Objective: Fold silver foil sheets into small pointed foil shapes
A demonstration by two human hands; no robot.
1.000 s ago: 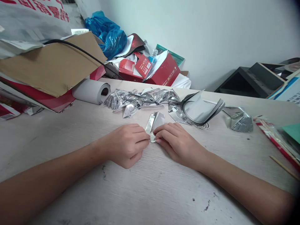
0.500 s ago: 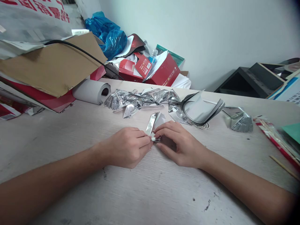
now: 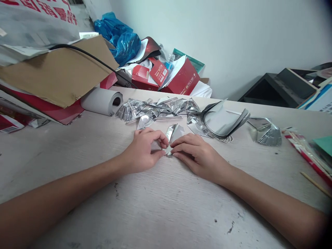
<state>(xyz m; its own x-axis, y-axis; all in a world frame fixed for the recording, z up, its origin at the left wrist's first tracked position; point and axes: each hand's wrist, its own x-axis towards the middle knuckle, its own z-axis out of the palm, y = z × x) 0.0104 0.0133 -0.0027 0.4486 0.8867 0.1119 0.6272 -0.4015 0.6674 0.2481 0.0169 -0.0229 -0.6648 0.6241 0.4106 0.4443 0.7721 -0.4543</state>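
Between my hands, on the pale tabletop, is a small folded piece of silver foil paper, shiny on one side and whitish on the other. My left hand pinches its near left edge between thumb and fingers. On the right edge, my right hand grips the same paper with curled fingers and thumb. The fingertips hide part of the folds. Just beyond lies a heap of folded silver foil pieces.
Behind the work, curved foil-paper sheets stand right of the heap, with a fanned foil bundle farther right. A paper roll and cardboard lie left. Red boxes line the back; a thin stick lies right.
My left hand has shifted slightly up and turned, its thumb and fingers now spread around the paper's edge. My right hand's thumb has closed in on the fold at the near edge.
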